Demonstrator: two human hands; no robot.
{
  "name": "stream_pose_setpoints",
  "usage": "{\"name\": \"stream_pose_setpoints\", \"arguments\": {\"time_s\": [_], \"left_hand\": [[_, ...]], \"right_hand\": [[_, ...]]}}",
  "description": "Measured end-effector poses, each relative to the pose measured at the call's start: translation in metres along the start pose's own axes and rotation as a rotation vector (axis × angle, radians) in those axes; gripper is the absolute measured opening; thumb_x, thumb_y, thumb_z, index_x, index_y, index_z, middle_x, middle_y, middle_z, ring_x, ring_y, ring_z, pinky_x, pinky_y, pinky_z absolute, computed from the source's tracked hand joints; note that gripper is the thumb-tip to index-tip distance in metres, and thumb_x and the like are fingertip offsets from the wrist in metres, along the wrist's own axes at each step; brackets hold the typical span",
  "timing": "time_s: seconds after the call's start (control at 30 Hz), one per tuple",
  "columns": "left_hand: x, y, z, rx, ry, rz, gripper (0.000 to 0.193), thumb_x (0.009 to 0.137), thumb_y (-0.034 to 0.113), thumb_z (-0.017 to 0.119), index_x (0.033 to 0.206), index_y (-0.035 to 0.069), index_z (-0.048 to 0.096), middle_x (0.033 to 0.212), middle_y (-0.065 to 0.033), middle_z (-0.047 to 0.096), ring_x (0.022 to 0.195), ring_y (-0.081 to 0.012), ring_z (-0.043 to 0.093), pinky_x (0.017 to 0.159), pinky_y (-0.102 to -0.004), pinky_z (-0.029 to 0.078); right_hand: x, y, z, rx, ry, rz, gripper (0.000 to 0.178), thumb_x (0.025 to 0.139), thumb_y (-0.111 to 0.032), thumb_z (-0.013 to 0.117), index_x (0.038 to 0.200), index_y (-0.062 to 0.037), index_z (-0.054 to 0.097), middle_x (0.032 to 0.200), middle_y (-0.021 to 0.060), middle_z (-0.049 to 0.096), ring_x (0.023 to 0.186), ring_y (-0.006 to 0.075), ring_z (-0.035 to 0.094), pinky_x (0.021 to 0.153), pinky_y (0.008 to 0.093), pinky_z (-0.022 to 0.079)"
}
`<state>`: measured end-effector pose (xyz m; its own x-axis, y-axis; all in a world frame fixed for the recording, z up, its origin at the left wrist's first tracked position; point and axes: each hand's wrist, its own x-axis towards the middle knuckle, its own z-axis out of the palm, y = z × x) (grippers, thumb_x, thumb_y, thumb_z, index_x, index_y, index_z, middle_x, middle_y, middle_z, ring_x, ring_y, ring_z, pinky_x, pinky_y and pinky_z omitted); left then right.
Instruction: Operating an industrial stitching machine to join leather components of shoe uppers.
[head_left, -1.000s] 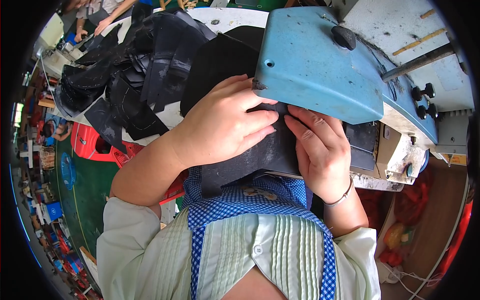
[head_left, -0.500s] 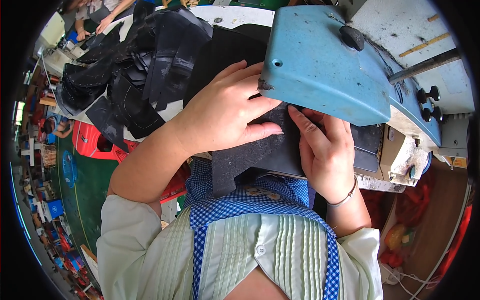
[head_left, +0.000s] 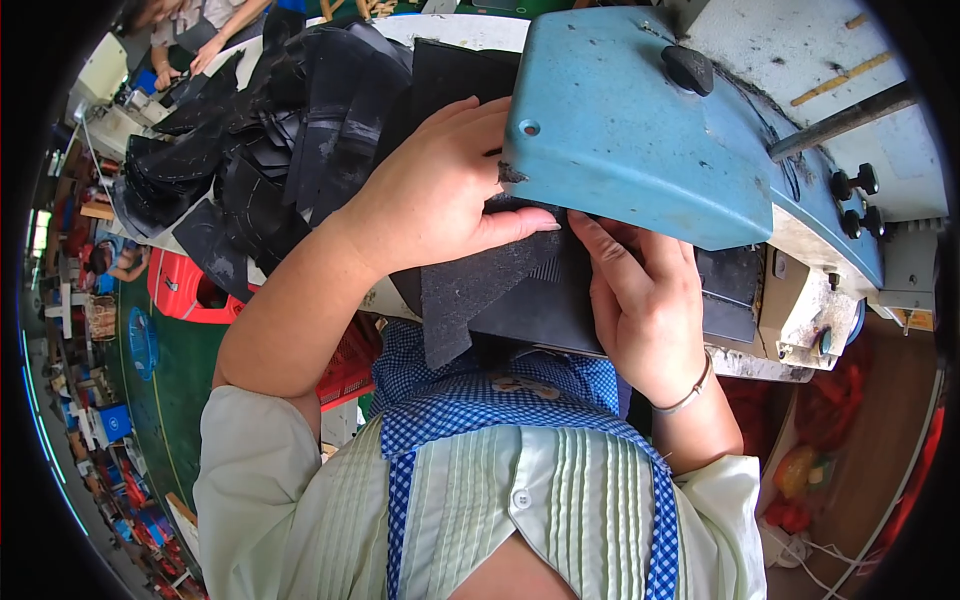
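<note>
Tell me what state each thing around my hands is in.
Left hand, thumb extended, some fingertips hidden
Right hand, fingers bent, some tips hidden
Textured black piece, near corner over apron
Black pieces at left, heaped, overlapping
Blue machine cover, dark-stained at one corner
Bracelet, worn

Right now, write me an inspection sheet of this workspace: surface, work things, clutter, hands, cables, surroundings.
Surface: white table, largely covered by dark material.
Work things: black textured piece beneath the left thumb, its lower end overhanging the table edge; blue machine above.
Clutter: overlapping heap of black pieces on the table's left side.
Hands: left hand on the material, fingers partly hidden by the machine; right hand beside the machine's lower edge, fingertips partly hidden; grip unclear for both.
Cables: white cables, loose, lower right.
Surroundings: green floor at left; co-worker's hand at upper left.
</note>
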<state>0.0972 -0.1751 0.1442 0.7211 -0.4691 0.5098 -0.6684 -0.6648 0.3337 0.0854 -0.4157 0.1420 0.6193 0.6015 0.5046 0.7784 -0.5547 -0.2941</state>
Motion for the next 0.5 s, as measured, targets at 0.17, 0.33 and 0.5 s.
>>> {"name": "stream_pose_setpoints", "arguments": {"time_s": [0.17,0.33,0.5], "left_hand": [[0.005,-0.010,0.001,-0.013,0.035,0.013,0.034,0.075,0.026,0.086,0.101,0.009,0.071,0.117,-0.0101,0.066,0.102,-0.0304,0.065,0.083,-0.0430,0.051],[0.008,-0.007,-0.003,-0.006,0.039,-0.143,0.036,0.076,0.027,0.084,0.106,0.010,0.071,0.119,-0.0089,0.068,0.111,-0.0304,0.065,0.092,-0.0469,0.050],[-0.012,-0.024,-0.006,0.311,0.045,-0.257,0.045,0.084,0.038,0.078,0.122,0.015,0.072,0.137,-0.0036,0.064,0.138,-0.0299,0.051,0.110,-0.0670,0.035]], "right_hand": [[-0.001,0.000,-0.002,0.024,0.011,0.013,0.046,0.075,0.010,0.067,0.118,-0.0034,0.074,0.110,0.0157,0.066,0.098,0.0328,0.064,0.086,0.0406,0.052],[-0.004,0.002,-0.004,0.061,0.044,0.009,0.036,0.075,0.009,0.070,0.110,-0.0020,0.074,0.106,0.0150,0.067,0.096,0.0317,0.065,0.083,0.0392,0.053],[-0.005,0.003,-0.006,0.210,0.146,0.004,0.020,0.076,0.004,0.077,0.095,-0.0012,0.072,0.097,0.0140,0.068,0.090,0.0323,0.067,0.078,0.0388,0.055]]}}
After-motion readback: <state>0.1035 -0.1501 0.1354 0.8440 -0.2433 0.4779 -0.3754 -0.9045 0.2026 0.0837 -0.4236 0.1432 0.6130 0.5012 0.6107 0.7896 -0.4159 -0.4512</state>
